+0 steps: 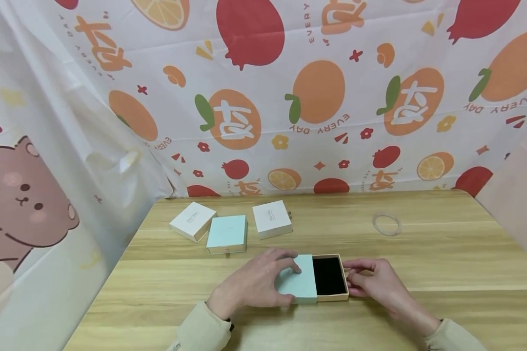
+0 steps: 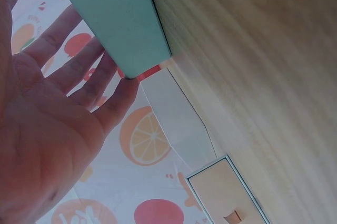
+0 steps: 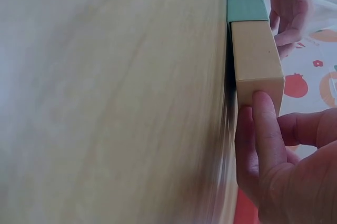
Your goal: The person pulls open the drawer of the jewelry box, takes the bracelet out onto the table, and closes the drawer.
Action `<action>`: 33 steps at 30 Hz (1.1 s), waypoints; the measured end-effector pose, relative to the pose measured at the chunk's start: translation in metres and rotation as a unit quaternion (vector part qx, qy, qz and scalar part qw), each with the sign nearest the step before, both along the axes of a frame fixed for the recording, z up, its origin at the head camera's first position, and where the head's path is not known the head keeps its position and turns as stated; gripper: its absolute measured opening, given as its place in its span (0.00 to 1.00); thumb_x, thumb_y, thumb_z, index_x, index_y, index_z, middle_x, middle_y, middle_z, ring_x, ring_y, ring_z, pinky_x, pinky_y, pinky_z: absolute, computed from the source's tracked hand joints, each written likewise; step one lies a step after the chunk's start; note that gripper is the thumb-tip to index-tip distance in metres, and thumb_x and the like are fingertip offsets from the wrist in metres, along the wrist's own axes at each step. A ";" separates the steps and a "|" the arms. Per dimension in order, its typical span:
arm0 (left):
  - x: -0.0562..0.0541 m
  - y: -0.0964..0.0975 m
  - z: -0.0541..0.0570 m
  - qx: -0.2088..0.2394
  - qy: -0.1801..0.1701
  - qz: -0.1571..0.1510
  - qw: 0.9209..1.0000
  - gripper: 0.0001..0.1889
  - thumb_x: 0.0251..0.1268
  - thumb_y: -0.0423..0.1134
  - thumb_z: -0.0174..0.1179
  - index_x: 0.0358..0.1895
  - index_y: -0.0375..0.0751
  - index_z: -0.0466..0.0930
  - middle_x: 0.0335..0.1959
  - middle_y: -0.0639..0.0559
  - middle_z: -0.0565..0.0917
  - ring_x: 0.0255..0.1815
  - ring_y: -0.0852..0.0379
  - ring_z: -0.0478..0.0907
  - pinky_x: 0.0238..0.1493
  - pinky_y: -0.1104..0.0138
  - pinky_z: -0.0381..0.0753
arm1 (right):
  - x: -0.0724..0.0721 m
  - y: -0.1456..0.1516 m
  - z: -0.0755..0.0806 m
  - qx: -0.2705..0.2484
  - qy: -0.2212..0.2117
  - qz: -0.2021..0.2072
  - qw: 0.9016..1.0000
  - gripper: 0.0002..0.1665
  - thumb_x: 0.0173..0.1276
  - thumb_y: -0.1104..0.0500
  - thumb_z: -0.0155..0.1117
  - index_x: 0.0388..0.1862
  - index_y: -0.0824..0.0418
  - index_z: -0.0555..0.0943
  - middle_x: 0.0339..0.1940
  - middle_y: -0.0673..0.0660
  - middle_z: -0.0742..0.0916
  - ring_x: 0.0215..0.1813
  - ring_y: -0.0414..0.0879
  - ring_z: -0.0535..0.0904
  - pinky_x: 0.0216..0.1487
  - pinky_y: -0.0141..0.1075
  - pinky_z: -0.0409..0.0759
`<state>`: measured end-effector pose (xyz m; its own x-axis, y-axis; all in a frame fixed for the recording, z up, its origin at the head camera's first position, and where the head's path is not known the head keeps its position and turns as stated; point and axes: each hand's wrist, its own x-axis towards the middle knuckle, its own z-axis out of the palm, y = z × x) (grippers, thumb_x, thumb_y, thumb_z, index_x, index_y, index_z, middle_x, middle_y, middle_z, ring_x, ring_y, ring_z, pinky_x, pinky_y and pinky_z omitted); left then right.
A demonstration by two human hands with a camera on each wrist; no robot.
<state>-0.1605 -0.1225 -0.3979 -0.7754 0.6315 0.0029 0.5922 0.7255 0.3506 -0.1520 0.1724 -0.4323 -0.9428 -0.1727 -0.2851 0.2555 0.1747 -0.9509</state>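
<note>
Left hand [image 1: 259, 280]: fingers spread, spanning a mint-green square box sleeve [image 1: 306, 282], thumb at its near edge and the other fingertips over its top and far side; it holds the sleeve against the table.

Right hand [image 1: 377, 285]: fingers bent close together, fingertips touching the end face of a cream-coloured drawer [image 3: 257, 50]. Whether they pinch a pull tab there cannot be told.

Drawer juts partway out of the sleeve's right side, lying level, its black lining [image 1: 329, 275] exposed. Sleeve and drawer rest between the two hands, near the front of the tabletop.

Beyond the left hand: a closed mint-green square box [image 1: 227, 231], small tab facing front; just beside it, a white square box [image 1: 194, 220], set at an angle. A second white box [image 1: 272, 218] sits to the right, apart. Far right: a thin translucent ring [image 1: 387, 224].

Surface: pale wood-grain table [image 1: 443, 243]. Behind: white fruit-print cloth [image 1: 272, 112].
</note>
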 end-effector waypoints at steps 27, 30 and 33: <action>0.001 -0.001 -0.002 0.002 0.001 0.005 1.000 0.24 0.53 0.55 0.72 0.55 0.58 0.83 0.72 0.60 0.74 0.74 0.54 0.70 0.72 0.57 0.73 | 0.001 -0.008 0.000 0.001 0.004 -0.002 1.000 0.24 0.67 0.74 0.59 0.63 0.76 0.78 0.41 0.60 0.83 0.40 0.46 0.87 0.42 0.37 0.89; 0.001 -0.001 -0.002 0.000 0.002 0.006 1.000 0.24 0.53 0.55 0.72 0.55 0.59 0.83 0.72 0.60 0.74 0.73 0.54 0.70 0.72 0.57 0.73 | 0.002 -0.009 0.000 0.002 0.004 -0.003 1.000 0.24 0.67 0.74 0.59 0.62 0.76 0.78 0.40 0.60 0.83 0.40 0.46 0.87 0.42 0.37 0.89; 0.001 -0.001 -0.002 0.001 0.004 0.006 1.000 0.24 0.53 0.55 0.72 0.55 0.59 0.83 0.72 0.60 0.74 0.73 0.54 0.71 0.72 0.57 0.74 | 0.002 -0.009 0.000 0.003 0.005 -0.005 1.000 0.23 0.68 0.74 0.59 0.62 0.76 0.78 0.40 0.59 0.83 0.40 0.46 0.87 0.42 0.37 0.89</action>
